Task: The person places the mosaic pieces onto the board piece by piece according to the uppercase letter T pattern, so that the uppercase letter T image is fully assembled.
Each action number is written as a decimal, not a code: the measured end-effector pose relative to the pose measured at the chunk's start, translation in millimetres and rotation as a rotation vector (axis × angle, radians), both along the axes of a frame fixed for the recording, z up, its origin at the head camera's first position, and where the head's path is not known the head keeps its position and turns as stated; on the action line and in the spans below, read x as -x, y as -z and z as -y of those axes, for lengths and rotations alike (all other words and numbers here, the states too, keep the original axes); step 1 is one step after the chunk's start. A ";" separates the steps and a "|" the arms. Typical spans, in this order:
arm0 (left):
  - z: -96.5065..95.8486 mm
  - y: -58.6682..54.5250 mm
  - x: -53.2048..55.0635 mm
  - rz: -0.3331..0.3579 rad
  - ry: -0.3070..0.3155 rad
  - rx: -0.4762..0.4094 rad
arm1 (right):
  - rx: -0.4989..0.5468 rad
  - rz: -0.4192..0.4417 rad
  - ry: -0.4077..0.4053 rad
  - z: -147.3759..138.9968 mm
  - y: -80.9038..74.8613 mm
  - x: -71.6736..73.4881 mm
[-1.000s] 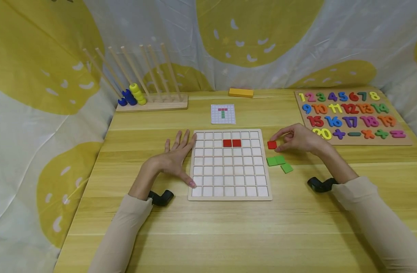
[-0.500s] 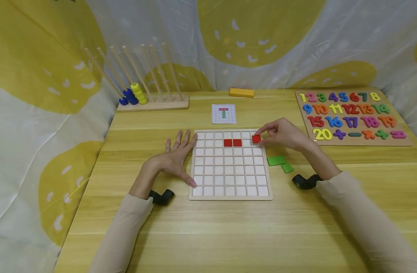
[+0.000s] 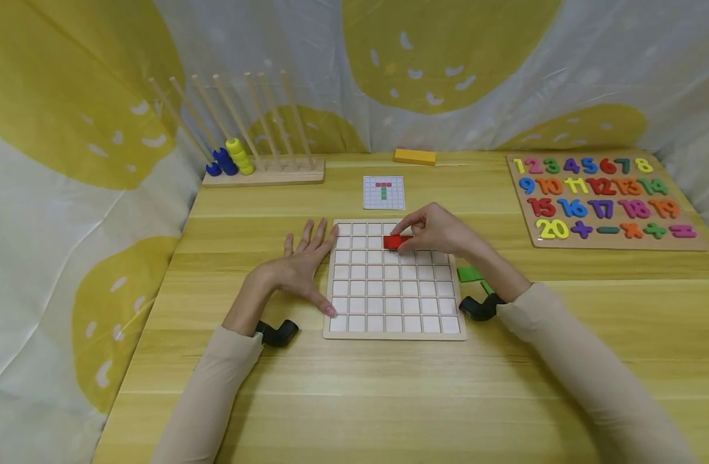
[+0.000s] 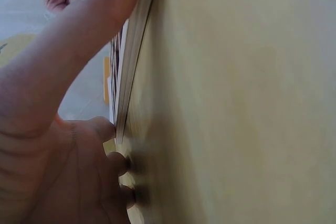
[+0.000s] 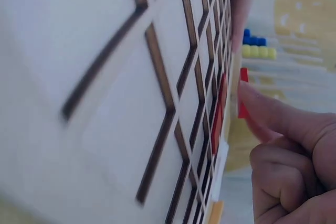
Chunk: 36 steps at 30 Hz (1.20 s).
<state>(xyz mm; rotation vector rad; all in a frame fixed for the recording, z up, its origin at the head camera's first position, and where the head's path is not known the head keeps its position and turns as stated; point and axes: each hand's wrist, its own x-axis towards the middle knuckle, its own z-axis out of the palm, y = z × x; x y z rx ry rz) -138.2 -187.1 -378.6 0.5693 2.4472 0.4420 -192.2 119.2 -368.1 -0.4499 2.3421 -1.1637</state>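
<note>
A wooden grid board [image 3: 331, 328] with white squares lies on the table. My left hand [image 3: 296, 267] rests spread along its left edge, with the thumb and a fingertip touching the frame. Over the board's upper rows, my right hand [image 3: 434, 231] pinches a red square tile [image 5: 243, 111] between thumb and fingers. The right wrist view has that tile raised off the grid, near the red tiles [image 5: 217, 121] set in the board. From the head, the hand and held tile partly cover them. Green tiles [image 3: 469, 274] lie right of the board, partly behind the right wrist.
Behind the board lies a small card [image 3: 383, 193] printed with a red and green T. A peg stand [image 3: 285, 175] with blue and yellow beads is at the back left, a yellow-orange block [image 3: 415, 156] at the back. A number puzzle board [image 3: 610, 240] lies at the right.
My right hand has carried the red tile leftward from beside the board's right edge to over its upper rows. My left hand has stayed on the left edge.
</note>
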 end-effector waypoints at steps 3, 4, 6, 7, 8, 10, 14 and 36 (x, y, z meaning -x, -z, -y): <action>0.0 0.0 0.2 0.002 -0.001 0.000 | -0.019 -0.006 0.016 10.8 0.3 -1.3; -0.1 -0.4 0.1 0.004 -0.002 0.002 | -0.022 -0.003 0.024 13.8 0.3 -1.6; 0.0 -0.9 -0.1 0.003 -0.002 0.004 | -0.029 0.002 0.045 19.2 0.0 -2.1; 0.0 -0.5 0.1 0.004 -0.002 0.002 | -0.031 0.007 0.056 21.5 -0.2 -2.2; 0.1 -0.3 0.0 0.006 -0.002 0.000 | -0.039 0.002 0.063 23.8 -0.3 -2.2; 0.2 -0.2 -0.1 0.008 -0.001 0.000 | -0.050 0.005 0.074 27.7 -0.8 -2.1; -0.1 -0.5 -0.3 0.011 -0.001 0.001 | -0.068 -0.002 0.065 34.0 -0.3 0.0; -0.2 -1.3 -0.8 0.008 -0.011 0.000 | -0.075 -0.006 0.071 40.4 5.2 3.4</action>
